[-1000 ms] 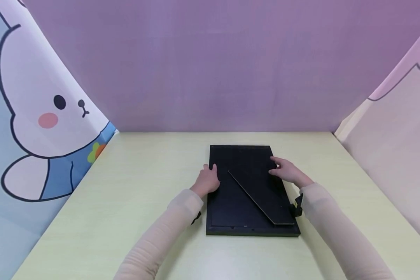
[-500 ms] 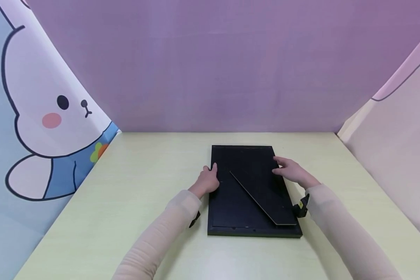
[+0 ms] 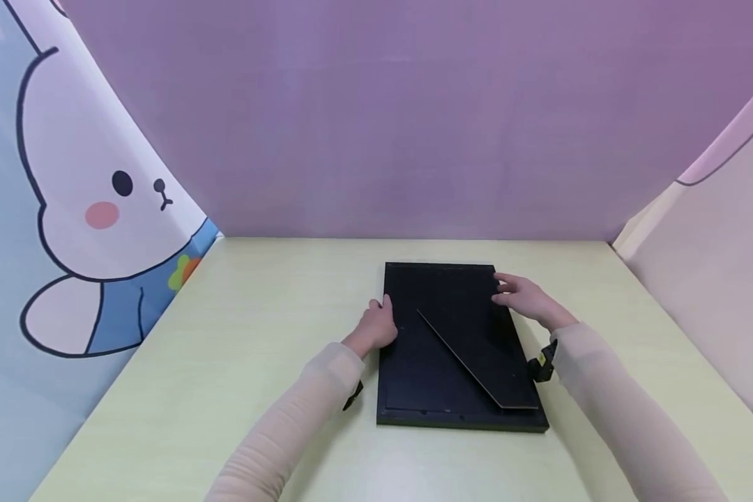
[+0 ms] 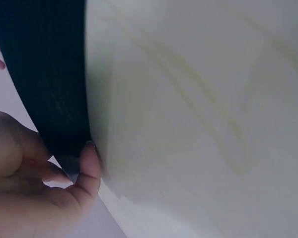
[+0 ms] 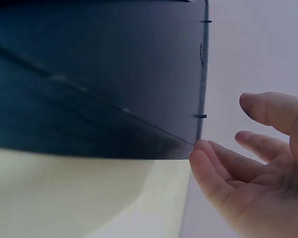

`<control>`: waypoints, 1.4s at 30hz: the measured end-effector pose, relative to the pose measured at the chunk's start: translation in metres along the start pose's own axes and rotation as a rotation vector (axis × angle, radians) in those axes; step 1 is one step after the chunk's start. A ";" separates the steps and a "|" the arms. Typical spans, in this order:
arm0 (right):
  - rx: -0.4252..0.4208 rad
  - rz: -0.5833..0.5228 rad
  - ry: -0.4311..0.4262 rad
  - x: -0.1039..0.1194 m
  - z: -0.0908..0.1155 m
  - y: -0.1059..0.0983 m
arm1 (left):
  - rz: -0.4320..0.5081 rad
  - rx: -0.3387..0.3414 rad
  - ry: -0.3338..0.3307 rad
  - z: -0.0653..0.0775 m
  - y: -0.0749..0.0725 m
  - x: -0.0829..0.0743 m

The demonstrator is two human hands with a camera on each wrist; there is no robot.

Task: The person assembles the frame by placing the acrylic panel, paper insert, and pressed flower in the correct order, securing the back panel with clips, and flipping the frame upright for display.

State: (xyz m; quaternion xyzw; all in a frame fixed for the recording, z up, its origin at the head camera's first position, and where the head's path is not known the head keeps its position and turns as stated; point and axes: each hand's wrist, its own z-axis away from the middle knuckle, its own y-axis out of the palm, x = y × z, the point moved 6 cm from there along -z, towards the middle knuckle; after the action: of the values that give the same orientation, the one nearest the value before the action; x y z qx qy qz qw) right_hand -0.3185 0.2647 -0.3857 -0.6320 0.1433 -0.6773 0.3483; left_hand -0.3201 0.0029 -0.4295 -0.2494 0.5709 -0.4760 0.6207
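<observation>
With my left hand [image 3: 376, 326] I pinch the left edge of the black frame [image 3: 404, 380], which lies flat on the pale table [image 3: 257, 293] between my two hands. The fingers of my right hand [image 3: 527, 298] are spread, with fingertips touching the frame beside its far right corner. A black panel [image 3: 486, 355] with a slanting edge lies over the frame's right part.

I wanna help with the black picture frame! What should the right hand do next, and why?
Perhaps the right hand should curl its fingers onto the picture frame: some are spread away from it, while the left hand grips the left edge.
</observation>
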 end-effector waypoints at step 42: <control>0.031 0.232 -0.033 0.001 -0.064 -0.002 | -0.013 -0.033 -0.005 0.000 0.001 -0.002</control>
State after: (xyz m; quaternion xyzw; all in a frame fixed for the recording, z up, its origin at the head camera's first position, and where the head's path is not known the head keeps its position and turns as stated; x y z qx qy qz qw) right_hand -0.3802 0.2493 -0.3941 -0.6168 0.1993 -0.6242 0.4362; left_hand -0.3199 0.0049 -0.4294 -0.2644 0.5756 -0.4698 0.6149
